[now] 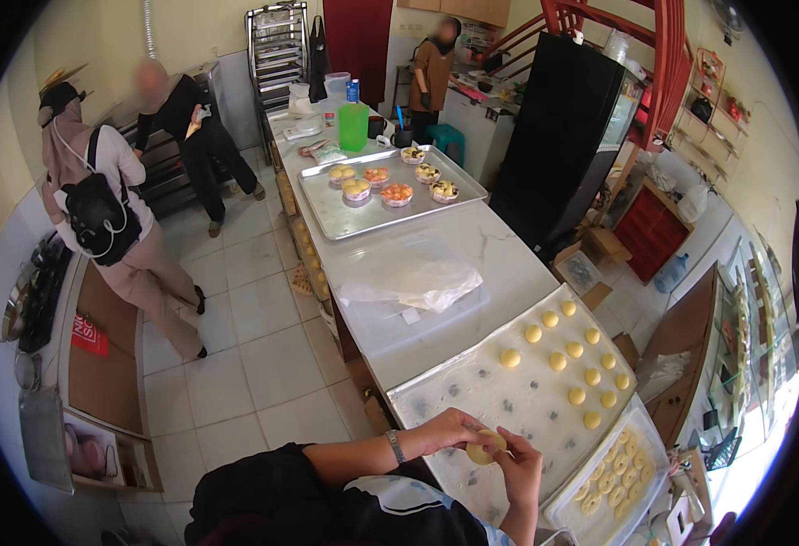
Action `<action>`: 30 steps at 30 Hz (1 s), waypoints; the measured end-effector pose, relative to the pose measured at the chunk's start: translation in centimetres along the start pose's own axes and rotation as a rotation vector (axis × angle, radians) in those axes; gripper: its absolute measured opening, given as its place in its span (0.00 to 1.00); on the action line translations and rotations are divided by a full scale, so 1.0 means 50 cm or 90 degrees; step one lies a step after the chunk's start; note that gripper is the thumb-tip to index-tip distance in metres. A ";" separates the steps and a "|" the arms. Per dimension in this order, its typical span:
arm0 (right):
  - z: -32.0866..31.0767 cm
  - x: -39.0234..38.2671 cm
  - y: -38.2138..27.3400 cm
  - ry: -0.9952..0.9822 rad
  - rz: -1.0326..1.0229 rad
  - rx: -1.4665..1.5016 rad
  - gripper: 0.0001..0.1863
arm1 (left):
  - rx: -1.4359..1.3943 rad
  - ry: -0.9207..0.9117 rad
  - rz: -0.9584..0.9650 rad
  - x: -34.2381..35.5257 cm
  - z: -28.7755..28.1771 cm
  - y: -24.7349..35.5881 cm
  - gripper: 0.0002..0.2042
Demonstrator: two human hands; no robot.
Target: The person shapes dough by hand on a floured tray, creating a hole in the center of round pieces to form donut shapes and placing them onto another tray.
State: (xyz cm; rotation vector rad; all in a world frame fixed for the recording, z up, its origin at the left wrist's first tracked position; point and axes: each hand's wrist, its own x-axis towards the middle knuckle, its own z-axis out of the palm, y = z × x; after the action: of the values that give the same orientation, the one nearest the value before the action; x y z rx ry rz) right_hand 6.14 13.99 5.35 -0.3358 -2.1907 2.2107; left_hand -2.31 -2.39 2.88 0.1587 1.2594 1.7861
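Between my left hand (455, 430) and my right hand (517, 462) is a round, pale yellow piece of dough (486, 448), pinched in the fingers of both. A watch circles my left wrist. Under and beyond my hands lies a large metal tray (445, 387) with several dough balls (557, 361) on its far right half and greyish round marks on its bare part. To the right of my right hand, a translucent plastic container (559, 517) holds several ring-shaped doughs (620, 473).
Farther along the white table (495, 246) lie a clear plastic sheet (409, 278) and a metal tray (331, 214) of topped buns in paper cups, with a green container (353, 127) behind it. A black fridge (545, 146) stands right. Three people stand beyond, two left, one far back.
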 end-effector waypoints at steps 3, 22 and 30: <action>0.008 0.004 0.013 -0.020 -0.051 -0.013 0.20 | 0.037 0.020 0.026 0.003 -0.002 -0.004 0.17; -0.013 0.033 -0.003 0.027 0.048 0.084 0.19 | -0.074 0.097 0.079 0.025 0.009 0.013 0.15; -0.036 0.036 0.007 0.066 0.032 0.201 0.20 | -0.116 0.080 0.010 0.057 0.024 0.047 0.15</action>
State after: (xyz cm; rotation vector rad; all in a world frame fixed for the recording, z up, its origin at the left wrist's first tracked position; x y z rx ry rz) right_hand 4.70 16.04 4.74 -0.4856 -1.7649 2.4524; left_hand -4.65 0.35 4.26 -0.0481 1.1771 1.9379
